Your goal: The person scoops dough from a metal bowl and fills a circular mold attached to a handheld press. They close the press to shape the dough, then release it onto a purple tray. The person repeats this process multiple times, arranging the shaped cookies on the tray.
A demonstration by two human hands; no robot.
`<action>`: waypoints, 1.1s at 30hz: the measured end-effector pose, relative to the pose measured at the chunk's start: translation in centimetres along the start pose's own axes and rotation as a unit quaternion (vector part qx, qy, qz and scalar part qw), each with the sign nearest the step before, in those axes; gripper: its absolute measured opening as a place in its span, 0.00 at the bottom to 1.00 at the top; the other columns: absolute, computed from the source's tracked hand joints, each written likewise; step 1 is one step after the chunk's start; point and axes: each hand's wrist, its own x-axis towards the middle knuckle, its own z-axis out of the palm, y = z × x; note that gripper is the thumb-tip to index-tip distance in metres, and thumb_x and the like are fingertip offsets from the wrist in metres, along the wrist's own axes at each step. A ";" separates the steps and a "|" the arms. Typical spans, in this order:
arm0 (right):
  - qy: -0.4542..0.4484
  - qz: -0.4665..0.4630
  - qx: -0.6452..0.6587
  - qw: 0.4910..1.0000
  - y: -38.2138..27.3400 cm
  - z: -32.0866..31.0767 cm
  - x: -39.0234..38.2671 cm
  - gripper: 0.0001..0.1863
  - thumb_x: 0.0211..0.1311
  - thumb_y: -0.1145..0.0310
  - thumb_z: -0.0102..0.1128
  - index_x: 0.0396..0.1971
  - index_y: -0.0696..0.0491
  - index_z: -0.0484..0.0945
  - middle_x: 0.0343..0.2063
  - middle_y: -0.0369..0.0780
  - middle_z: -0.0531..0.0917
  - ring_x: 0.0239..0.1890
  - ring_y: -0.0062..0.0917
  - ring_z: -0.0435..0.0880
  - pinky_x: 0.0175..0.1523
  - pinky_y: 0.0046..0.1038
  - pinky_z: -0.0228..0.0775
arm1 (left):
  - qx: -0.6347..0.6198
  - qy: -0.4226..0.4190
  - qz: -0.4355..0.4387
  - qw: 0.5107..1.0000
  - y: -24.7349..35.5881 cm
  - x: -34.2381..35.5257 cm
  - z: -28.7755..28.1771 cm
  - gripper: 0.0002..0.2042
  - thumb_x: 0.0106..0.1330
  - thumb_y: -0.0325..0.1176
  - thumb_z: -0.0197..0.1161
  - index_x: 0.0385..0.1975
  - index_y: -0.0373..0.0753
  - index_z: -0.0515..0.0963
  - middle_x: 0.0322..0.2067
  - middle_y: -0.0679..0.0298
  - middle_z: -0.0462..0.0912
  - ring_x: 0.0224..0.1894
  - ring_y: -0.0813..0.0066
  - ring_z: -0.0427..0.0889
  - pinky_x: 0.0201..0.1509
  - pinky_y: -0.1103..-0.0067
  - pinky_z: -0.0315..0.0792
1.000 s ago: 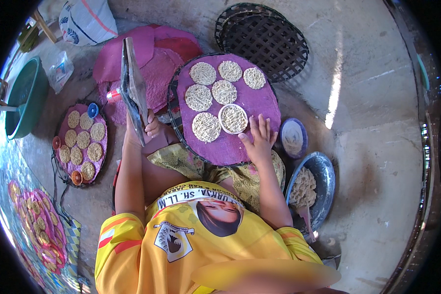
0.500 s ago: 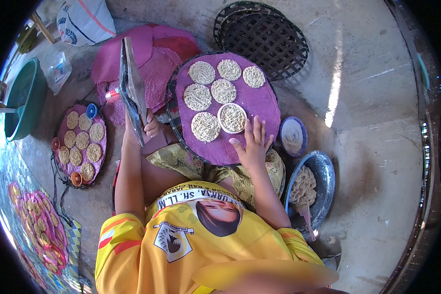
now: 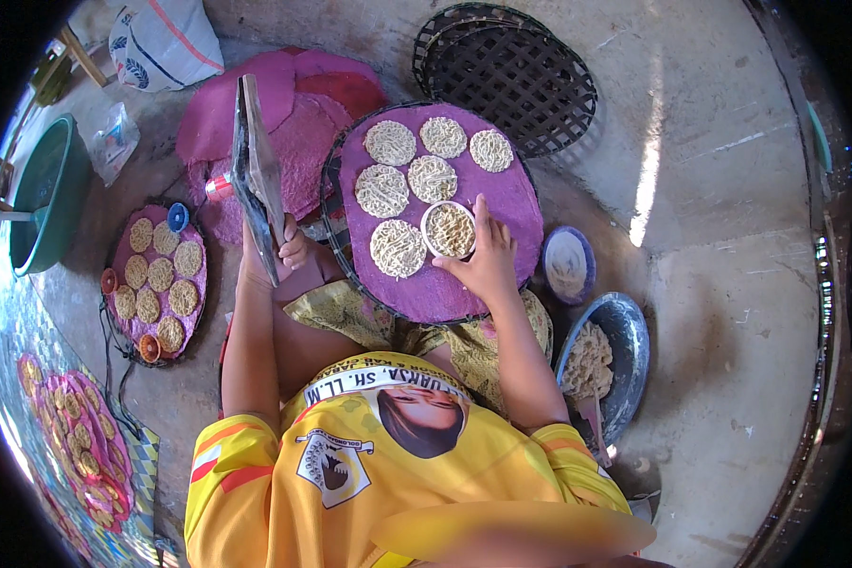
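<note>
A white ring mould (image 3: 424, 228) sits on the purple cloth (image 3: 398, 298) of a round woven tray, with a squiggly patch of pale dough strands (image 3: 451, 230) inside it. My right hand (image 3: 490, 260) has its thumb and fingers around the mould's near and right sides. Several flat rounds of the same strands, such as one at the near left (image 3: 398, 250), lie about the mould. Upright over my lap, left of the tray, my left hand (image 3: 292, 248) grips a long, flat, grey-and-dark board-like tool (image 3: 260, 170); its exact kind is unclear.
On the right are a small purple-rimmed bowl (image 3: 568, 265) and a blue basin (image 3: 631, 355) with dough (image 3: 587, 360). Dark woven trays (image 3: 511, 80) lie beyond. Purple cloths (image 3: 275, 133), a smaller filled tray (image 3: 161, 275) and a green tub (image 3: 52, 189) are at left.
My right hand has moved slightly up and its spread fingers have come in around the white ring mould. My left hand still holds the board-like tool in nearly the same place.
</note>
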 end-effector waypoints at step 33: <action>0.294 -0.061 0.624 0.722 1.4 -12.3 -9.5 0.34 0.49 0.36 0.47 0.33 0.58 0.64 0.25 0.45 0.72 0.24 0.26 0.71 0.35 0.29 0.68 | 0.308 -0.046 -0.250 0.917 -17.2 -0.5 15.5 0.26 0.60 0.57 0.44 0.37 0.36 0.72 0.23 0.64 0.73 0.25 0.75 0.74 0.30 0.80 0.69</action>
